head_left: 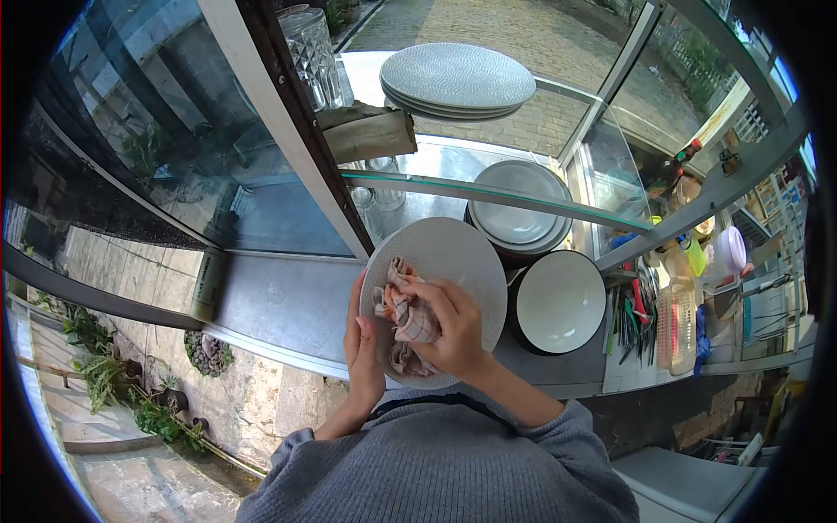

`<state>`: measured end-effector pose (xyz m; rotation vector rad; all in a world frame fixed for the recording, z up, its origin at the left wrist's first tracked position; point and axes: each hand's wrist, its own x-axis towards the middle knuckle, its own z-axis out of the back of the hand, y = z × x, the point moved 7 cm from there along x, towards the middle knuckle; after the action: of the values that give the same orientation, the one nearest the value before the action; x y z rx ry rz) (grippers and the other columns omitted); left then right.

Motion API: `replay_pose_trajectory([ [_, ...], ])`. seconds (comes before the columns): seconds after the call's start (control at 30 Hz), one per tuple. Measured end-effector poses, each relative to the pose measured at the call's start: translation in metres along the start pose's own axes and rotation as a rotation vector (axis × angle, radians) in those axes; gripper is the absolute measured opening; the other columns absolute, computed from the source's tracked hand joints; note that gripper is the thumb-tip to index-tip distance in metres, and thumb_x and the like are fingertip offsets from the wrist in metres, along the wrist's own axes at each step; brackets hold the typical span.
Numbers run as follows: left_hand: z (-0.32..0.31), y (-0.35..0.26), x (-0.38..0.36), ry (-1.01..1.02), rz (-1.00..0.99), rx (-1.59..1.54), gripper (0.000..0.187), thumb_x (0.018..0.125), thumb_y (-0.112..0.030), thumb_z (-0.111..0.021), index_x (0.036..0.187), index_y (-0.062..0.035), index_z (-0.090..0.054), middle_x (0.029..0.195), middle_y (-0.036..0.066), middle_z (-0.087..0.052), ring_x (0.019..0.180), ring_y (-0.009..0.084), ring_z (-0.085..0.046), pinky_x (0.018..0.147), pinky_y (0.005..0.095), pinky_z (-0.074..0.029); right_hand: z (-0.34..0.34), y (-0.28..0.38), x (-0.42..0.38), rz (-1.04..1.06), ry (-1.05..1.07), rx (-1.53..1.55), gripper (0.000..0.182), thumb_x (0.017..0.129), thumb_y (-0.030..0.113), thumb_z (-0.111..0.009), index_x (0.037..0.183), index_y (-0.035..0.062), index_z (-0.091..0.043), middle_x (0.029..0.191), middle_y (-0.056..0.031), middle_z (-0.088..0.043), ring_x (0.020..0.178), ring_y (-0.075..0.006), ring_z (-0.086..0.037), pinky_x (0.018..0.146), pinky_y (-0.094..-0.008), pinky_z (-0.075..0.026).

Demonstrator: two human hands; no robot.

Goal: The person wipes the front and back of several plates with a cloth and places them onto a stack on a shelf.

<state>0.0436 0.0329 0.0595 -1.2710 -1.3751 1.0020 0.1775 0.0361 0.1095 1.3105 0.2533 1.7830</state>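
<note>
A pale, textured plate (462,270) is held up close to my body, tilted over the counter's edge. My left hand (362,336) grips its left rim, thumb on the face and the other fingers behind. Bunched against the plate's face is a checkered cloth (410,315), pinkish white with orange patches. My right hand (453,327) is closed around that cloth and presses it on the plate. Part of the cloth hangs below my right fingers, near the lower rim.
Right of the plate stand a white bowl with a dark rim (561,302) and stacked plates (523,205). More plates (458,77) lie on the glass shelf (523,205) ahead. Glasses (384,187) stand behind the frame post (292,122). Cutlery (635,318) and a basket (677,324) are at right.
</note>
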Motion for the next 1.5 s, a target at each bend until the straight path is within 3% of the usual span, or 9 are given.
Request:
replay_pose_trajectory([
  [0.07, 0.004, -0.001, 0.002, -0.003, 0.025, -0.199, 0.066, 0.098, -0.046, -0.034, 0.142, 0.0027, -0.024, 0.141, 0.016, -0.036, 0.13, 0.0259, -0.035, 0.107, 0.0382, -0.028, -0.003, 0.015, -0.008, 0.116, 0.057, 0.0, 0.041, 0.067, 0.028, -0.073, 0.101, 0.0078, -0.063, 0.093, -0.0112, -0.061, 0.079, -0.0276, -0.063, 0.067, -0.0345, -0.05],
  [0.17, 0.012, -0.009, -0.002, -0.041, -0.03, -0.074, 0.067, 0.097, -0.047, -0.036, 0.139, 0.0038, -0.029, 0.139, 0.017, -0.039, 0.128, 0.0257, -0.038, 0.105, 0.0387, -0.03, 0.005, 0.0, -0.019, 0.265, 0.022, -0.166, 0.043, 0.063, 0.032, -0.075, 0.098, 0.0088, -0.064, 0.088, -0.0078, -0.062, 0.071, -0.0252, -0.063, 0.064, -0.0335, -0.05],
  [0.4, 0.007, -0.01, -0.007, -0.024, -0.075, 0.119, 0.068, 0.096, -0.049, -0.035, 0.139, 0.003, -0.032, 0.137, 0.016, -0.042, 0.128, 0.0252, -0.038, 0.105, 0.0384, -0.029, 0.04, -0.049, 0.03, -0.075, -0.248, -0.117, 0.046, 0.063, 0.011, -0.076, 0.105, 0.0016, -0.059, 0.095, -0.0145, -0.06, 0.084, -0.0295, -0.062, 0.073, -0.0359, -0.05],
  [0.57, -0.002, -0.018, 0.001, -0.014, -0.056, -0.058, 0.065, 0.097, -0.047, -0.036, 0.137, 0.0056, -0.035, 0.133, 0.017, -0.045, 0.123, 0.024, -0.044, 0.103, 0.0364, -0.033, -0.004, 0.024, -0.003, 0.183, -0.03, -0.031, 0.044, 0.064, 0.027, -0.074, 0.103, 0.0078, -0.063, 0.091, -0.0077, -0.061, 0.076, -0.0244, -0.062, 0.065, -0.0352, -0.049],
  [0.7, 0.012, -0.031, 0.0, 0.0, -0.161, 0.063, 0.064, 0.097, -0.046, -0.036, 0.135, 0.0057, -0.037, 0.132, 0.018, -0.047, 0.122, 0.0246, -0.045, 0.102, 0.037, -0.033, 0.002, 0.015, -0.03, 0.367, 0.023, -0.179, 0.042, 0.063, 0.027, -0.074, 0.101, 0.0113, -0.064, 0.088, -0.0042, -0.06, 0.066, -0.021, -0.059, 0.056, -0.032, -0.045],
  [0.93, 0.009, -0.021, -0.003, -0.032, -0.119, 0.164, 0.068, 0.096, -0.05, -0.036, 0.136, 0.0059, -0.037, 0.13, 0.019, -0.049, 0.122, 0.0252, -0.045, 0.102, 0.0363, -0.033, 0.039, -0.043, 0.027, -0.043, -0.27, -0.228, 0.044, 0.065, 0.023, -0.074, 0.105, 0.0102, -0.062, 0.095, -0.0081, -0.059, 0.08, -0.0276, -0.06, 0.067, -0.0364, -0.048],
  [1.23, 0.015, -0.02, 0.006, -0.008, -0.078, 0.053, 0.064, 0.098, -0.046, -0.034, 0.133, 0.007, -0.04, 0.128, 0.018, -0.051, 0.12, 0.0252, -0.047, 0.101, 0.0368, -0.034, -0.012, 0.023, -0.041, 0.272, 0.095, -0.074, 0.039, 0.065, 0.025, -0.069, 0.102, 0.0141, -0.065, 0.092, -0.003, -0.059, 0.072, -0.0217, -0.06, 0.061, -0.0326, -0.047],
  [1.43, 0.018, -0.021, 0.004, -0.019, -0.101, 0.141, 0.065, 0.097, -0.048, -0.035, 0.133, 0.0066, -0.041, 0.13, 0.018, -0.05, 0.121, 0.025, -0.046, 0.102, 0.0362, -0.033, 0.009, -0.034, -0.008, 0.17, 0.008, -0.259, 0.04, 0.063, 0.021, -0.071, 0.102, 0.0144, -0.065, 0.089, -0.003, -0.057, 0.072, -0.0225, -0.059, 0.059, -0.0339, -0.046],
  [1.5, 0.011, -0.021, 0.002, -0.029, -0.098, 0.154, 0.066, 0.097, -0.047, -0.036, 0.134, 0.0069, -0.04, 0.132, 0.018, -0.049, 0.122, 0.0248, -0.045, 0.102, 0.0358, -0.032, 0.03, -0.036, 0.018, 0.048, -0.223, -0.256, 0.042, 0.063, 0.018, -0.071, 0.104, 0.0132, -0.064, 0.09, -0.005, -0.056, 0.075, -0.0246, -0.059, 0.061, -0.0359, -0.045],
])
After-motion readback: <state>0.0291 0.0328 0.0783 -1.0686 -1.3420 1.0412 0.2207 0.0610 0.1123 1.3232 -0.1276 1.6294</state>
